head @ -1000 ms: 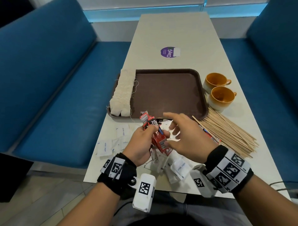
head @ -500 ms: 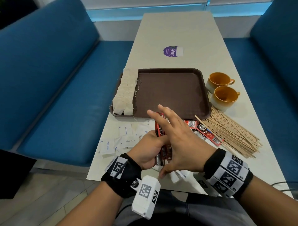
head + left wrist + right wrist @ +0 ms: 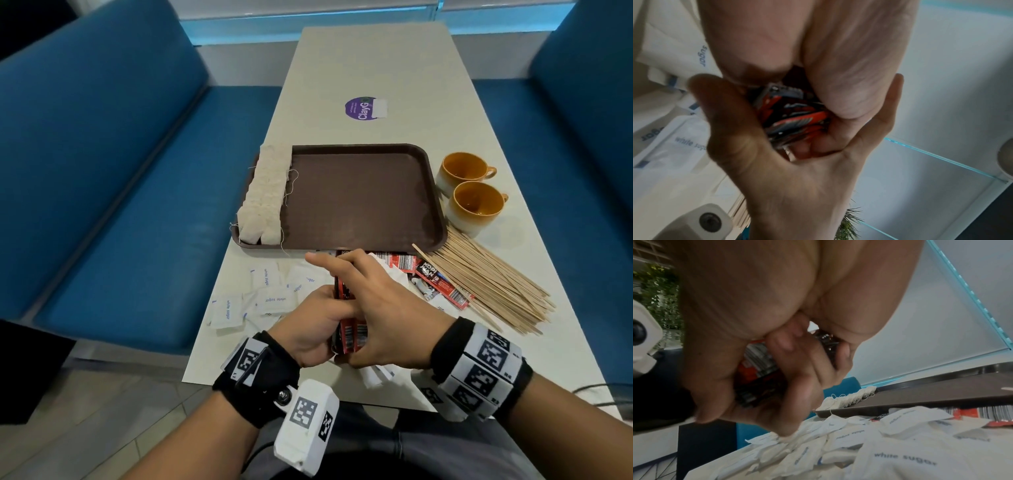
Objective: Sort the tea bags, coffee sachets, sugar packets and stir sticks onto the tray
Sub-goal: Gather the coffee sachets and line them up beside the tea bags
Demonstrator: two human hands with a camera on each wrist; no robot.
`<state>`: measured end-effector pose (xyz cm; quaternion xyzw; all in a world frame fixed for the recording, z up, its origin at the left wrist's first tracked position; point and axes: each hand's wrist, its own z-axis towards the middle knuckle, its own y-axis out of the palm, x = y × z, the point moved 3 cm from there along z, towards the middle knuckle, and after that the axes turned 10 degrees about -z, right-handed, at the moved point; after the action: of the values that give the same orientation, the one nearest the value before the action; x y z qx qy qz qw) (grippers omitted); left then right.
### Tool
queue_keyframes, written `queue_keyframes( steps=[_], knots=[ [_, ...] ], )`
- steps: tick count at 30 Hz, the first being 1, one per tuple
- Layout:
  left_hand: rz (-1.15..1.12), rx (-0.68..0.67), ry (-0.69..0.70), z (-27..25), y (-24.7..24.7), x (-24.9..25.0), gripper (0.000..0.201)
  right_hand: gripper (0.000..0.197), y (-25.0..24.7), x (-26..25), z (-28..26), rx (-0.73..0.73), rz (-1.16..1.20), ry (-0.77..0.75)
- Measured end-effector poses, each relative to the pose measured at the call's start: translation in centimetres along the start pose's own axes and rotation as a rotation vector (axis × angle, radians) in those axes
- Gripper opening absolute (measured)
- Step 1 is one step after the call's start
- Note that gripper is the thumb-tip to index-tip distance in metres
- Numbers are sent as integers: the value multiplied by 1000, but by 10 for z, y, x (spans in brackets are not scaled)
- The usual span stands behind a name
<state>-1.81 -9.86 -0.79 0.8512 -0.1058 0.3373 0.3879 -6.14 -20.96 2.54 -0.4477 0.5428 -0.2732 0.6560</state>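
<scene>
Both hands clasp red coffee sachets (image 3: 756, 363) above white sugar packets (image 3: 900, 456); tea bags (image 3: 849, 398) line the tray (image 3: 941, 391) behind.

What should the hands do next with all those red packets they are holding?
Probably carry the bundle of red coffee sachets forward and lay it on the tray beside the tea bags. The left hand grips the bundle, the right hand steadies it, and only tea bags lie on the tray.
</scene>
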Motion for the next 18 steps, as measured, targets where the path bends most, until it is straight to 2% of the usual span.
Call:
queue_keyframes(
  steps=[3, 4, 6, 7, 9, 11, 12, 14, 16, 18],
  knots=[
    [61, 46, -3, 1, 0, 2, 7, 144, -2, 2, -4, -5, 67, 25],
    [144, 79, 27, 2, -2, 5, 14, 145, -6, 5, -7, 17, 109, 43],
    [452, 137, 142, 5, -7, 13, 20, 136, -14, 16, -17, 80, 188, 138],
    [629, 157, 207, 5, -9, 19, 18, 125, -17, 27, -24, 125, 188, 216],
    [951, 188, 295, 7, -11, 29, 16, 90, -20, 57, -36, 208, 55, 399],
    [1207, 185, 329, 12, -12, 33, 17, 53, -21, 87, -48, 160, -143, 610],
    [1297, 163, 346, 16, -13, 34, 17, 44, -20, 97, -54, 88, -208, 686],
    [1430, 70, 385, 24, -8, 32, 23, 42, -13, 106, -62, -44, -262, 722],
    [1545, -32, 385, 35, -5, 26, 34, 46, -5, 100, -65, -98, -297, 672],
    [1626, -78, 338, 42, 0, 19, 25, 50, 3, 95, -65, -94, -353, 620]
  ],
)
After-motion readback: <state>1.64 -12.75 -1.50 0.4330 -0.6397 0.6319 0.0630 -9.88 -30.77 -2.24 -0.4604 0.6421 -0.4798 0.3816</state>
